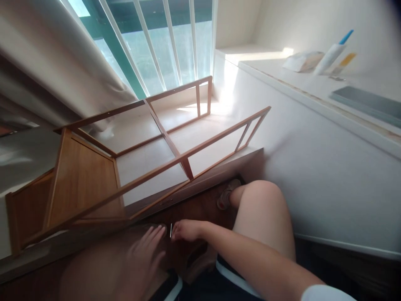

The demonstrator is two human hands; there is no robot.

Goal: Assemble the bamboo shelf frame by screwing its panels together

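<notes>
My right hand (pixel 187 230) is closed low between my knees, with a thin shiny rod (pixel 171 230) upright at its fingertips. The rod's kind is too small to make out. To its left, my left hand (pixel 144 253) hovers by my left knee, slightly blurred, its fingers stretched out and nothing in them. Just beyond both hands, a brown wooden frame (pixel 178 159) with long rails, cross bars and a wooden panel (pixel 83 179) at its left end lies on a pale ledge.
A white counter (pixel 300 90) runs along the right, holding a white tube (pixel 330 58) with a blue nozzle, a crumpled packet (pixel 302 62) and a flat grey box (pixel 369 102). A barred window (pixel 163 46) and a beige curtain (pixel 59 54) stand behind the frame.
</notes>
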